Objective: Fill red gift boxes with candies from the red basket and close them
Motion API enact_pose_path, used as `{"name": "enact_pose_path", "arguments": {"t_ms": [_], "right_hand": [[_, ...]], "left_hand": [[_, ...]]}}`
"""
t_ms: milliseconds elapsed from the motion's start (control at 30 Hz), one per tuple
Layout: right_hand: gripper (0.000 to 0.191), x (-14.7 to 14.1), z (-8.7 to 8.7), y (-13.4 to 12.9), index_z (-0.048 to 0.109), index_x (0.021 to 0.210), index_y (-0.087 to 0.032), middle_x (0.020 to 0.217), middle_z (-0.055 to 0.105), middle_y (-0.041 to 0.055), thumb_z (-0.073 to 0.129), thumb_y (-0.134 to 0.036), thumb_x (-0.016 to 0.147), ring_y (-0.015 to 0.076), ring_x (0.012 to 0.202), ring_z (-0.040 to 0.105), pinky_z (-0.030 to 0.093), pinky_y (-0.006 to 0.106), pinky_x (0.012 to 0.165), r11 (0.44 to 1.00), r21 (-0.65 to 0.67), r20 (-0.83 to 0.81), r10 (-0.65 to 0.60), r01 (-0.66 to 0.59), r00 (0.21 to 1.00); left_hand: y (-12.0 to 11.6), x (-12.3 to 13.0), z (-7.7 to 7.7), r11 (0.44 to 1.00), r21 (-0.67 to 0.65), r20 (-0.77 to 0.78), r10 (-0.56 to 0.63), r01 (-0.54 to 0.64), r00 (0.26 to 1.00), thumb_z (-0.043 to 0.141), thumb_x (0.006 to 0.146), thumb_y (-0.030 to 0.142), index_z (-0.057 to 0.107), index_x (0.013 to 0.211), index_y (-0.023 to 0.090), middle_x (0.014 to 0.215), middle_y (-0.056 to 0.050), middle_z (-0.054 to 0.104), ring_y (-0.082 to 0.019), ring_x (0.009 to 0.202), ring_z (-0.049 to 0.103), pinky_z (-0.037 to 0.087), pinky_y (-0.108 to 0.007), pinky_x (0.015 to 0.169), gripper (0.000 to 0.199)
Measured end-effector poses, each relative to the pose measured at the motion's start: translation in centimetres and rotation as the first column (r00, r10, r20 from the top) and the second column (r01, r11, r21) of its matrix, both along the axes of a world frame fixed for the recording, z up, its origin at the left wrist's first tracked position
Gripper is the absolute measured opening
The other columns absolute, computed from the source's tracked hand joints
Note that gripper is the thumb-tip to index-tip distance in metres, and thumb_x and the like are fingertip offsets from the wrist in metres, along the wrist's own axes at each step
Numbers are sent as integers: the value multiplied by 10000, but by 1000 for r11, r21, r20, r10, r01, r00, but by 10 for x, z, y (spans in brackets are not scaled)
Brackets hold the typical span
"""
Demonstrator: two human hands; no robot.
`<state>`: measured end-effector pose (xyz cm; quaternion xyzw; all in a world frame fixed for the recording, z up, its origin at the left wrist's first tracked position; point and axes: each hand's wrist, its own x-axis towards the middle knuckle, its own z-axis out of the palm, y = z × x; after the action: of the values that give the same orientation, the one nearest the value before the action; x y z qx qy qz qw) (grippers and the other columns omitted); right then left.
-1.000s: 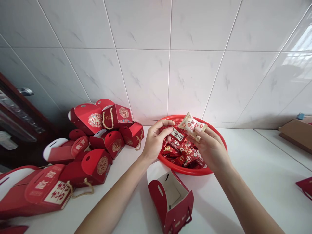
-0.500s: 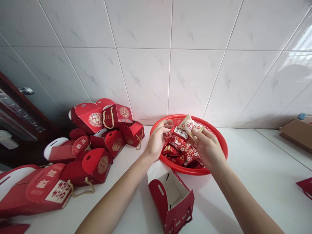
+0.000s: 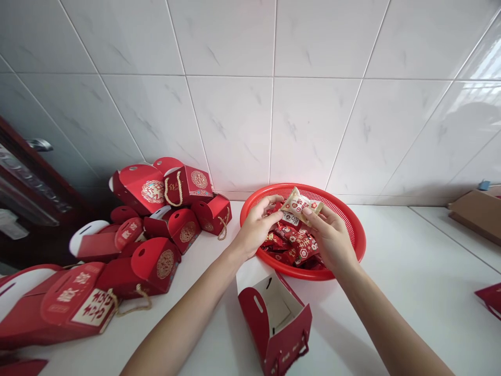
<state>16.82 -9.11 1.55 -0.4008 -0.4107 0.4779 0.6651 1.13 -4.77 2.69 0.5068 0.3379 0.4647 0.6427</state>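
My right hand [image 3: 332, 235] pinches a cream wrapped snack packet [image 3: 298, 202] with red flower prints between thumb and fingers. Just under that packet is a red-and-white packet [image 3: 290, 218]; whether the same hand grips it too is unclear. At the packets' left side is my left hand [image 3: 252, 227], its thumb and curled fingers apart, the fingertips partly hidden. Both hands are over a red plastic basket [image 3: 354, 224] with perforated sides, in which several red wrapped packets [image 3: 303, 245] lie. In front of the basket stands a red gift box [image 3: 287, 339], its top open, showing a white interior.
Several red gift boxes [image 3: 156, 266], some with rope handles, crowd the left of the white counter [image 3: 410, 297]. A brown cardboard box [image 3: 477, 214] lies at the far right, with part of a red item [image 3: 489, 298] nearer. A tiled wall [image 3: 313, 130] rises behind the basket.
My left hand has shifted slightly right, its thumb now closer to the cream packet. The packet in my right hand has moved a little left and tilted. The boxes stay put.
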Motion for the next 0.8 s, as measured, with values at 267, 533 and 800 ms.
{"name": "enact_pose_path", "arguments": {"t_ms": [267, 533, 800], "right_hand": [[337, 4, 4, -2, 753, 992, -236, 1014, 788, 60, 837, -478, 772, 286, 1018, 720, 559, 413, 900, 999, -2, 117, 47, -47, 992], [293, 8, 7, -4, 696, 817, -230, 877, 766, 35, 832, -485, 770, 248, 883, 712, 564, 378, 795, 999, 43, 251, -37, 27, 967], [301, 39, 26, -5, 756, 938, -231, 893, 784, 49, 767, -506, 818, 248, 849, 733, 572, 402, 822, 995, 99, 411, -65, 26, 909]], "left_hand": [[2, -2, 2, 1000, -4, -59, -12, 12, 998, 707, 766, 189, 781, 1037, 211, 956, -54, 728, -170, 819, 647, 475, -227, 607, 282], [2, -1, -1, 999, 19, 11, -41, 41, 999, 777, 751, 334, 822, 937, 180, 932, -83, 763, -190, 780, 656, 487, -271, 628, 245], [10, -1, -8, 975, 186, 127, 95, -118, 987, 878, 701, 384, 805, 891, 175, 902, -49, 774, -193, 859, 680, 528, -298, 821, 292]]}}
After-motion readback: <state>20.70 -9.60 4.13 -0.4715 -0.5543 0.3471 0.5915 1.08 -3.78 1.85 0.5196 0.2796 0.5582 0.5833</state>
